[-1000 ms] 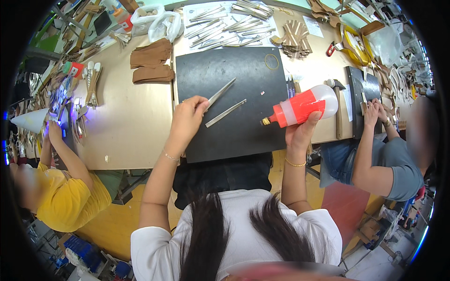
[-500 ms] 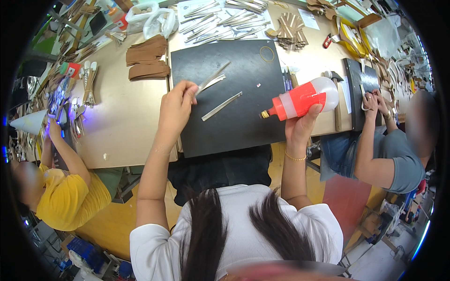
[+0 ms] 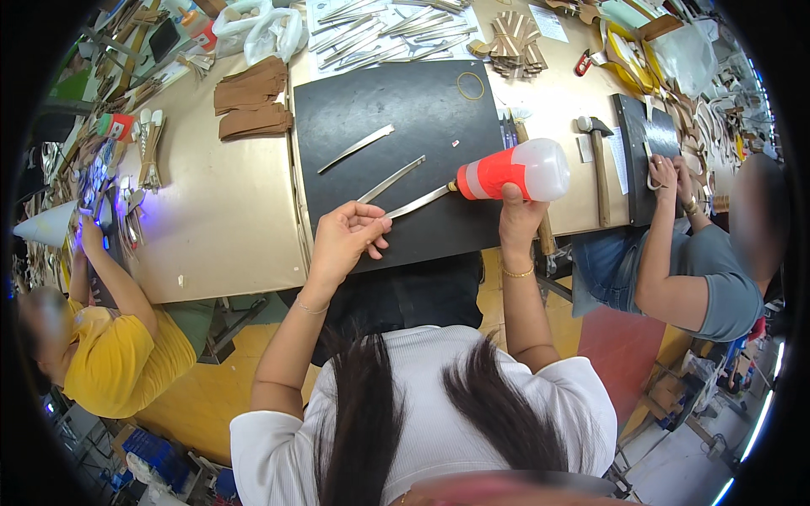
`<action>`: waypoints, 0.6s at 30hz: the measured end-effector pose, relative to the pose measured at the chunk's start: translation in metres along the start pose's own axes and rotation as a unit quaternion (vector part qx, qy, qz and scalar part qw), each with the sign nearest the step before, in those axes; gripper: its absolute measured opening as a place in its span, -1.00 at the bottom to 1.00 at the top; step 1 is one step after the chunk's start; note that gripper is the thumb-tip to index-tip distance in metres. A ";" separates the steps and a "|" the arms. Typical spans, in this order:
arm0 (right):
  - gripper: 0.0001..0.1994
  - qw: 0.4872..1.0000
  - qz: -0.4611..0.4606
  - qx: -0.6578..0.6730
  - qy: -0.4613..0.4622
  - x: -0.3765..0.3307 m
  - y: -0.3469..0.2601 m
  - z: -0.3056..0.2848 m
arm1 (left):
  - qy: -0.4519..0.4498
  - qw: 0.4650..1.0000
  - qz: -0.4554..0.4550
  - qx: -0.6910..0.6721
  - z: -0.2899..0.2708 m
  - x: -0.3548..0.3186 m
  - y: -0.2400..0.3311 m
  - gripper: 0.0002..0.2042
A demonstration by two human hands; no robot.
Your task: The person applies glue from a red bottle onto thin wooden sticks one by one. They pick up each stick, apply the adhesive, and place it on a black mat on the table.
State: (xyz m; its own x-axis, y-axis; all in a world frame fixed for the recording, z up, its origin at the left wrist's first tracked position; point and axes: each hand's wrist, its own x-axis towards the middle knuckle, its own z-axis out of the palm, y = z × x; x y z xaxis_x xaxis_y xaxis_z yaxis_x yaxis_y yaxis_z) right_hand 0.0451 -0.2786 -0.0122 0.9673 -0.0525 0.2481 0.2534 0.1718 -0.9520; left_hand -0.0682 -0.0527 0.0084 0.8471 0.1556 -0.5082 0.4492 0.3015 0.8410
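Observation:
A black mat (image 3: 396,110) lies on the tan worktable (image 3: 219,219) in front of me. My left hand (image 3: 348,240) pinches the near end of a thin pale strip (image 3: 422,201) above the mat's near edge. In my right hand (image 3: 516,218) is a squeeze bottle (image 3: 510,169), translucent with an orange-red band, lying sideways. Its nozzle touches the strip's far end. Two more strips (image 3: 356,148) (image 3: 391,179) lie loose on the mat beyond my left hand.
A heap of strips (image 3: 380,38), brown cut pieces (image 3: 251,105) and white bags (image 3: 261,29) lie at the far side. A hammer (image 3: 597,148) is right of the bottle. A person in grey (image 3: 692,270) works at right, one in yellow (image 3: 110,354) at left.
My left hand has drawn back from the mat's middle to its near edge with one strip. The bottle has swung so that its nozzle meets that strip.

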 end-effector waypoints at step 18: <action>-0.55 0.999 -0.001 -0.034 -0.031 0.004 -0.008 0.008 | 0.024 1.000 0.002 0.004 -0.001 0.001 -0.008 -0.82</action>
State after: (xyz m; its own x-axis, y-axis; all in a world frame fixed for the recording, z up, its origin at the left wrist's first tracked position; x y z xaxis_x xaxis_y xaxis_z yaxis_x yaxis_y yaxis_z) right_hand 0.0471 -0.2720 -0.0025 0.9659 0.0085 0.2586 0.2564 0.1050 -0.9609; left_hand -0.0712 -0.0538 0.0010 0.8343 0.2009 -0.5135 0.4490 0.2930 0.8441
